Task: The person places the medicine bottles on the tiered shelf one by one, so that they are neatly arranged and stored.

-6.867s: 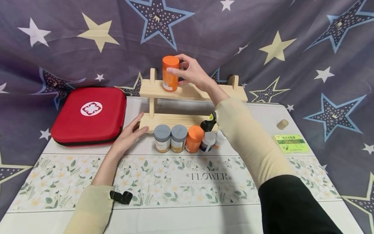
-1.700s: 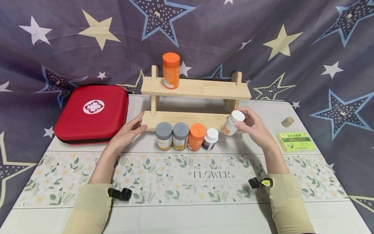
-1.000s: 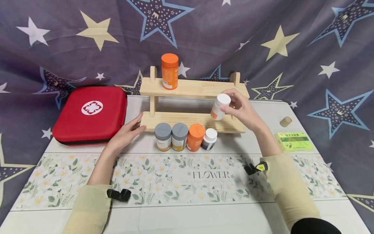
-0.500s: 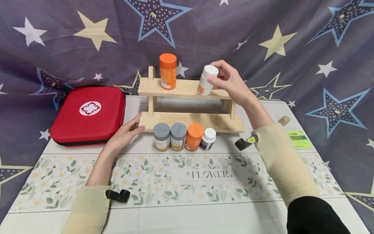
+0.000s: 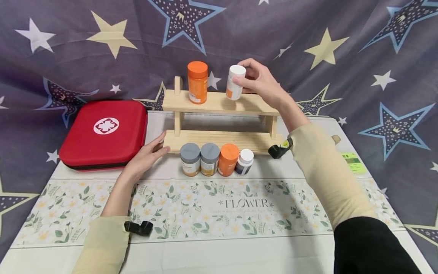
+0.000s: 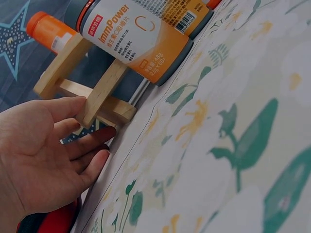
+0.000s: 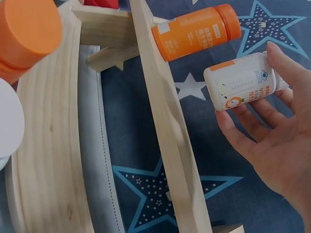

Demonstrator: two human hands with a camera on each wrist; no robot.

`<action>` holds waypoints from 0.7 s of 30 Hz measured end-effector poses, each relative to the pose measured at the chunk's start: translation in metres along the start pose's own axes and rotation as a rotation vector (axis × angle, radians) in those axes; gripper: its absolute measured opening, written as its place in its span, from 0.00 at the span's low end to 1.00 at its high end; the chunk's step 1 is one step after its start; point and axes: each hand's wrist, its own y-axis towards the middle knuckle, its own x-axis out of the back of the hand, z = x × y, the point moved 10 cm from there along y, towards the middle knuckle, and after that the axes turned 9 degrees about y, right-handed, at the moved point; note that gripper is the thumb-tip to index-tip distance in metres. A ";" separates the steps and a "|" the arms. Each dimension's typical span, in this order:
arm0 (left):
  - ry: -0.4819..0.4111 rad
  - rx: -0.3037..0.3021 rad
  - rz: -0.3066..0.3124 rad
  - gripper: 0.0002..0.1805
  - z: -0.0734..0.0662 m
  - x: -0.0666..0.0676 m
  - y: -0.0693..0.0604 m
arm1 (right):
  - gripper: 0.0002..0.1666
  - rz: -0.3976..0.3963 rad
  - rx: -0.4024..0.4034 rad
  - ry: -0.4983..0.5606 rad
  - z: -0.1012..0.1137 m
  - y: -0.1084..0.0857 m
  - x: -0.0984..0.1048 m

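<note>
Pinched between the thumb and fingers of my right hand (image 5: 262,83) is a small white pill bottle (image 5: 235,84) with an orange-marked label. It hangs just above the upper board of the wooden two-tier shelf (image 5: 253,108), with a gap beneath its base in the right wrist view. To its left on that board stands an orange bottle (image 5: 197,84). My left hand (image 5: 143,158) touches the left end of the lower board, fingers loosely extended in the left wrist view. Lined up before the shelf are two grey-capped bottles (image 5: 190,161), an orange-capped bottle (image 5: 228,161) and a white-capped bottle (image 5: 244,163).
A red first-aid case (image 5: 102,135) lies left of the shelf. On the right are a green box (image 5: 354,163), partly behind the right sleeve, and a small brownish cylinder (image 5: 336,139). A starry cloth (image 5: 273,30) hangs behind the table.
The orange bottle was let go on the upper board. My right hand picked up the white pill bottle from the row's right end and raised it leftward above the upper board. My left hand stayed put.
</note>
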 end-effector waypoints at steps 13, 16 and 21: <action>-0.010 0.004 0.003 0.42 0.000 -0.001 0.000 | 0.20 -0.005 -0.064 -0.014 -0.026 0.011 -0.002; -0.015 0.003 0.003 0.42 0.000 -0.001 0.000 | 0.21 0.001 -0.077 -0.008 -0.031 0.010 -0.004; -0.022 0.003 0.004 0.42 0.000 -0.002 0.001 | 0.23 -0.005 -0.104 -0.020 -0.038 0.010 -0.004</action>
